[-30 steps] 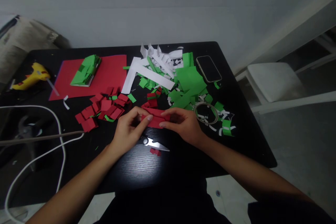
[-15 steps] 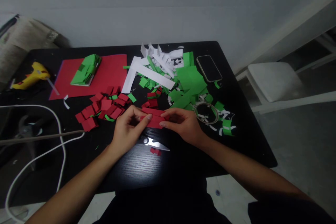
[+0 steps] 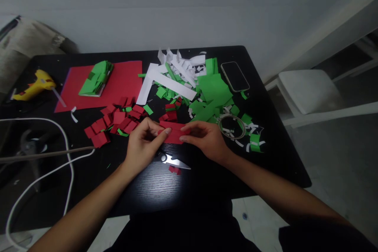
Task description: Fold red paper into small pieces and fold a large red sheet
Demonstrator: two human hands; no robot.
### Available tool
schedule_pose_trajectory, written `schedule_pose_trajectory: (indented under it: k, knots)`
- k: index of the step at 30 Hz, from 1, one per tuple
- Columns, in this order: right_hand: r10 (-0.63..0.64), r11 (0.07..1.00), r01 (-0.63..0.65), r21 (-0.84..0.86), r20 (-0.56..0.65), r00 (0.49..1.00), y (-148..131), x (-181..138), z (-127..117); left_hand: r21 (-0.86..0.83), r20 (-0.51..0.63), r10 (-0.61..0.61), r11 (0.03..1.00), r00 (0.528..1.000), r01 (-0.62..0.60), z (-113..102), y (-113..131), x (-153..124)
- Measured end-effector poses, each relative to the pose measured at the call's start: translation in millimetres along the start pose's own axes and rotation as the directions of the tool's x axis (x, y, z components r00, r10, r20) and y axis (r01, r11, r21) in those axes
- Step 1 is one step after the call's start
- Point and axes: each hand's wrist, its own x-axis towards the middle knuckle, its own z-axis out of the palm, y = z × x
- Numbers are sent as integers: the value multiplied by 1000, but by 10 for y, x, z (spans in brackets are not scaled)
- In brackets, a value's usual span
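Between both hands is a piece of red paper (image 3: 173, 136) with a crease or edge running along its length. My left hand (image 3: 144, 141) pinches its left end, thumb on top. At the right end, my right hand (image 3: 205, 139) grips it between thumb and fingers. Just below the paper lie scissors (image 3: 176, 162), their blades pointing right and their handles partly hidden by my left hand. Small red scraps (image 3: 175, 170) sit by the blades. Folded red paper pieces (image 3: 119, 118) are heaped left of my left hand, and a few more red pieces (image 3: 169, 116) lie behind the held paper.
Green paper (image 3: 215, 88) and white strips (image 3: 174, 82) cover the table's middle. A tape ring (image 3: 232, 127) and phone (image 3: 235, 76) are at right. At left are a red sheet (image 3: 126, 82) bearing a green folded stack (image 3: 97, 78), a yellow glue gun (image 3: 38, 85) and a white cable (image 3: 72, 169).
Both hands keep hold of the red paper in almost the same place. The view has shifted very slightly; nothing else has visibly moved.
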Motion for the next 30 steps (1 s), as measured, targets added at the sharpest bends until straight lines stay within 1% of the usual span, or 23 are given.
schedule_pose_trajectory:
  k: [5, 10, 14, 19, 22, 27, 30]
  knots:
    - [-17, 1000, 17, 2, -1, 1000, 10, 11, 1, -6, -4, 15, 1000, 1000, -15, 4, -14, 3]
    - [-6, 1000, 6, -11, -11, 1000, 3, 18, -4, -98, -16, 38, 994, 999, -40, 34, -19, 28]
    - [9, 1000, -9, -11, -17, 1000, -7, 15, -2, -178, 2, 31, 984, 1000, -30, 46, -11, 36]
    - [35, 999, -35, -9, -19, 999, -7, 12, -4, -198, 35, -3, 980, 999, 10, 30, -10, 37]
    - [52, 999, -52, 1, 6, 999, 4, 13, -17, -217, 39, -21, 976, 999, 29, 17, -20, 47]
    - [37, 999, -39, 21, 77, 996, 22, 25, -47, -230, 33, -57, 971, 998, 63, 4, -35, 73]
    - [40, 999, -44, 30, 121, 992, 20, 33, -59, -224, 34, -53, 973, 998, 59, 0, -23, 83]
